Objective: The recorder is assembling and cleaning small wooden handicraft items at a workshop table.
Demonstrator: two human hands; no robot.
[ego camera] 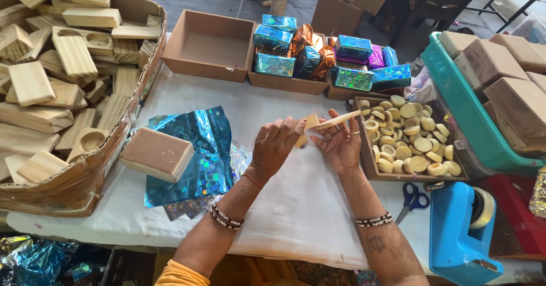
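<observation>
- We see the left hand (277,144) and the right hand (341,144) raised together over the white-covered worktop (296,206); each grip is pressed together on one thin wooden piece (325,121), the left pinching its near-left end, the right fingers holding the strip that juts up and to the right.
- Left of the grip, a tan block (158,153) lies on a sheet of blue shiny foil (205,149); the block touches the foil and sits well apart from the hands.
- Just right of the grip stands a shallow tray (367,166) filled with round wooden pieces (412,144); the right hand's fingers are beside its left wall.
- Nearer us and right of the grip, blue-handled scissors (413,198) lie beside a blue tape dispenser (458,229).
- Far left of the grip, a large cardboard box (85,178) holds wooden blocks (54,75).
- Beyond the grip, an open brown box (207,47) sits beside boxes of foil-wrapped parcels (310,56).
- Far right, a teal crate (463,110) holds more tan blocks.
</observation>
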